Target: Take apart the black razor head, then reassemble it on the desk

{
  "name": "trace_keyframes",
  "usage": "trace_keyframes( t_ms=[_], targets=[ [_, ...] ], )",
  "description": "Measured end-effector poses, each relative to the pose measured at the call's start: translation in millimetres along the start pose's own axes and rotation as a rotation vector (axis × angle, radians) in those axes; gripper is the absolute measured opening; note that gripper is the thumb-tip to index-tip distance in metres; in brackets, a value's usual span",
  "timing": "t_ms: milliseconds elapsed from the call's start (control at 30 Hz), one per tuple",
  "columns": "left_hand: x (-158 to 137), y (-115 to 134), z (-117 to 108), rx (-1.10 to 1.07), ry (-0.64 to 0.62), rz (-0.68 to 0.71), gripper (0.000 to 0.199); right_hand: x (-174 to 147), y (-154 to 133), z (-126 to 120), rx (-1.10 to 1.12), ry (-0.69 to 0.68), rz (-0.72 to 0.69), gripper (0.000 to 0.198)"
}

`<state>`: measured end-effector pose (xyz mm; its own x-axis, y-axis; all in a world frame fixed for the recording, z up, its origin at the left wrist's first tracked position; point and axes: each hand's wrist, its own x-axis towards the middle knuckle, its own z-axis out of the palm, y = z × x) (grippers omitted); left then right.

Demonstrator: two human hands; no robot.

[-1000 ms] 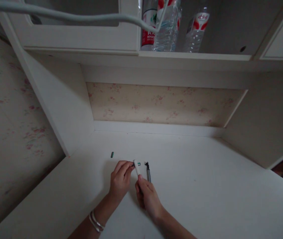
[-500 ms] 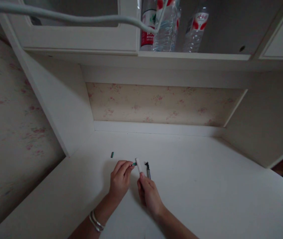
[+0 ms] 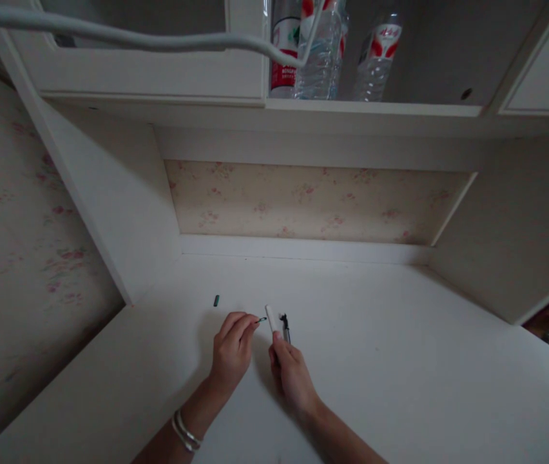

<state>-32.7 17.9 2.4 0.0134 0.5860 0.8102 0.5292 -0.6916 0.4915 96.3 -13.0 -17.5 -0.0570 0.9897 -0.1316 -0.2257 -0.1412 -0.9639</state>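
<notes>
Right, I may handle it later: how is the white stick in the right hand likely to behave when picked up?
The white stick is probably stiff: it juts straight out of the right hand without visible sagging. It seems likely light, being slim and held in one hand.

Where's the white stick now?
In the head view, the white stick is gripped in the right hand, just below centre, between the left hand and the black item on the desk.

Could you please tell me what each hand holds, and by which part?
The left hand pinches a small piece by one end; the right hand grips a white stick by its near end.
</notes>
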Motion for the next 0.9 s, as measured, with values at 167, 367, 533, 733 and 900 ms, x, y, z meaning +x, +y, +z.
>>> trace_keyframes(
  t_ms=[167,367,533,733,900],
  targets=[
    [2.5,2.5,0.5,-0.058,0.010,-0.073,0.013,-1.7,-5.7,1.0,0.071,-0.006,0.058,0.056],
    [8.7,2.1,0.1,-0.304,0.034,-0.549,0.022,-4.0,-15.2,1.1,0.092,-0.021,0.096,0.058],
    [12.5,2.5,1.9,-0.582,0.026,-0.829,0.037,-4.5,-18.2,1.9,0.106,-0.023,0.108,0.061],
    [13.2,5.1,4.8,-0.783,0.001,-0.910,0.034,-4.3,-13.6,0.6,0.088,-0.048,0.069,0.060],
    [12.6,7.9,3.7,-0.850,-0.072,-0.962,0.033,-1.4,-10.2,-1.9,0.061,-0.058,0.052,0.057]
  ],
)
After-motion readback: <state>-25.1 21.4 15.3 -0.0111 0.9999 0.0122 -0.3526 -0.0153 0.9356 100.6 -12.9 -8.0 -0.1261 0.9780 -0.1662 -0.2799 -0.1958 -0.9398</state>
